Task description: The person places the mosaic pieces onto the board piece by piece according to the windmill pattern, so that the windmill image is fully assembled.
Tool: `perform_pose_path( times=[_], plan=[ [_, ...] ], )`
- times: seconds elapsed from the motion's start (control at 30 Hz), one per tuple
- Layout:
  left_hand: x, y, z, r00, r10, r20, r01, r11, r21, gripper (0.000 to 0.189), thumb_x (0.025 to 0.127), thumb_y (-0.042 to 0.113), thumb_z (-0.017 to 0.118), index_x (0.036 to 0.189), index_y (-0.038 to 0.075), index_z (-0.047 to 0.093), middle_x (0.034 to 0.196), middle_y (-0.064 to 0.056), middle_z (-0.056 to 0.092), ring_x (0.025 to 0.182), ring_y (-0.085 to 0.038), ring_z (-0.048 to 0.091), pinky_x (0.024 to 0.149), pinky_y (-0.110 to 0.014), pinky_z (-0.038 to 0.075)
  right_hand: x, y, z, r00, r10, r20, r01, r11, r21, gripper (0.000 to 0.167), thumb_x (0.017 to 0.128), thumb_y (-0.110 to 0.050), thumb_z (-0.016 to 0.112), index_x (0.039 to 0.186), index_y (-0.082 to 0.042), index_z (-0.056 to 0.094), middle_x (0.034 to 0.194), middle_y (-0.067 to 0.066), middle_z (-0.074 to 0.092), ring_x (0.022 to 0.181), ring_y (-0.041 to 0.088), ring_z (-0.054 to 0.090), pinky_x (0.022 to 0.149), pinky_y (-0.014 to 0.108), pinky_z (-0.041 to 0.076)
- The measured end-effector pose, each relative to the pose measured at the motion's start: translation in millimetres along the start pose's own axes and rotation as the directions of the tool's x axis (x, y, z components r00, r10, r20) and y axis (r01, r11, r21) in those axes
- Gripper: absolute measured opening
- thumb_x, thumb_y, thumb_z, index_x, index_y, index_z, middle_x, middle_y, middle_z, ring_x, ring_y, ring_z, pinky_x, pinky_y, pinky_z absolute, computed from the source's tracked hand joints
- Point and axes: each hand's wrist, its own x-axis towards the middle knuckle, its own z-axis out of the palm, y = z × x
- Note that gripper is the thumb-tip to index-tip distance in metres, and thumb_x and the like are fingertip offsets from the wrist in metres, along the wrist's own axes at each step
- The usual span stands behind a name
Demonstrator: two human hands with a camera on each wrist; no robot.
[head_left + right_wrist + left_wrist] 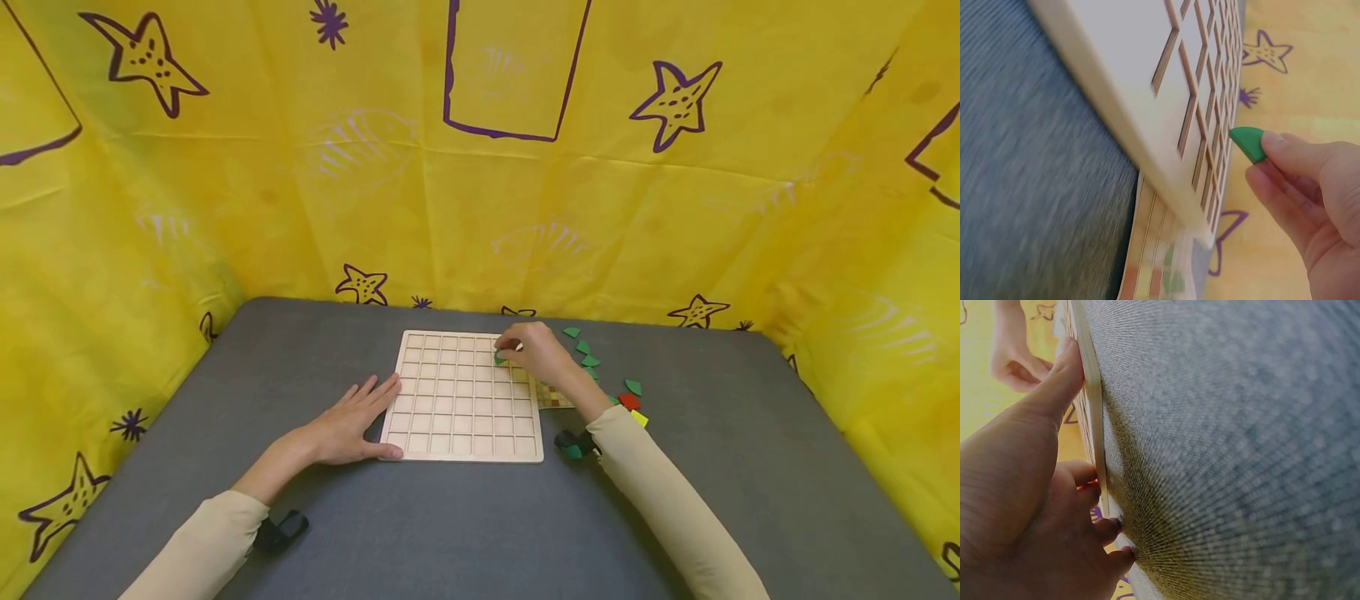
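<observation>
A light wooden grid board (454, 398) with square recesses lies on the grey table. My left hand (351, 423) rests at the board's left edge, fingers spread; its thumb (1071, 365) touches the rim in the left wrist view. Over the far right part of the board, my right hand (542, 357) pinches a green quarter-circle piece (1249, 142) between thumb and fingers. In the right wrist view that piece is held just above the grid. A patterned card (1147, 250) with coloured shapes sticks out from beneath the board's right side.
Several green quarter-circle pieces (591, 361) lie scattered right of the board. A red piece (629, 402) and a yellow piece (640, 418) sit beside the right forearm. Yellow cloth (465, 208) with sea drawings hangs around the table.
</observation>
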Motion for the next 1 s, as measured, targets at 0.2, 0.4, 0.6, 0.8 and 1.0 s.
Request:
perform_pose_path(
  times=[0.2, 0.4, 0.6, 0.8, 1.0],
  plan=[
    [0.4, -0.6, 0.3, 1.0, 0.01, -0.003, -0.01, 1.0, 0.007, 0.108, 0.081, 0.06, 0.069, 0.155, -0.001, 0.019, 0.162, -0.018, 0.015, 0.146, -0.047, 0.009, 0.115, -0.063, 0.008, 9.2, -1.9, 8.4, 1.0, 0.008, -0.026, -0.007, 0.999, 0.038, 0.014, 0.088, -0.009, 0.072, 0.1, -0.002, 0.076, 0.091, 0.005, 0.072, 0.083, 0.018, 0.067, 0.072, 0.029, 0.056],
    [0.8, -1.8, 1.1, 1.0, 0.014, -0.006, -0.014, 1.0, 0.012, 0.107, 0.082, 0.059, 0.069, 0.155, -0.001, 0.019, 0.162, -0.018, 0.015, 0.146, -0.046, 0.009, 0.116, -0.062, 0.008, 20.3, -1.5, 18.6, 0.994, 0.047, -0.101, -0.033, 0.991, 0.13, 0.012, 0.088, -0.012, 0.073, 0.098, -0.004, 0.077, 0.091, 0.006, 0.074, 0.083, 0.018, 0.068, 0.071, 0.03, 0.056],
    [1.6, -1.8, 4.4, 0.999, 0.027, -0.024, -0.028, 1.0, -0.009, 0.106, 0.083, 0.059, 0.069, 0.155, -0.001, 0.019, 0.162, -0.017, 0.014, 0.147, -0.046, 0.008, 0.115, -0.062, 0.007, 28.9, -10.3, 27.5, 0.982, 0.139, -0.128, -0.112, 0.975, 0.193, 0.011, 0.087, -0.011, 0.074, 0.096, -0.004, 0.077, 0.089, 0.008, 0.074, 0.078, 0.019, 0.068, 0.067, 0.027, 0.055],
    [0.0, -3.3, 4.4, 0.999, 0.028, -0.028, -0.029, 0.999, -0.026, 0.106, 0.082, 0.058, 0.07, 0.155, -0.001, 0.019, 0.162, -0.018, 0.014, 0.146, -0.046, 0.007, 0.115, -0.063, 0.007, 33.6, -16.4, 37.3, 0.976, 0.202, -0.078, -0.189, 0.969, 0.157, 0.012, 0.088, -0.014, 0.074, 0.097, -0.006, 0.077, 0.091, 0.006, 0.074, 0.08, 0.017, 0.066, 0.068, 0.026, 0.054],
    [-0.2, -2.6, 2.6, 1.0, 0.018, -0.013, -0.019, 1.0, -0.025, 0.107, 0.082, 0.058, 0.069, 0.155, -0.001, 0.018, 0.162, -0.017, 0.013, 0.147, -0.046, 0.007, 0.115, -0.062, 0.007, 36.9, -23.3, 39.8, 0.974, 0.224, -0.037, -0.22, 0.972, 0.084, 0.012, 0.088, -0.013, 0.074, 0.096, -0.005, 0.078, 0.089, 0.006, 0.074, 0.081, 0.018, 0.067, 0.07, 0.028, 0.054]
  ],
)
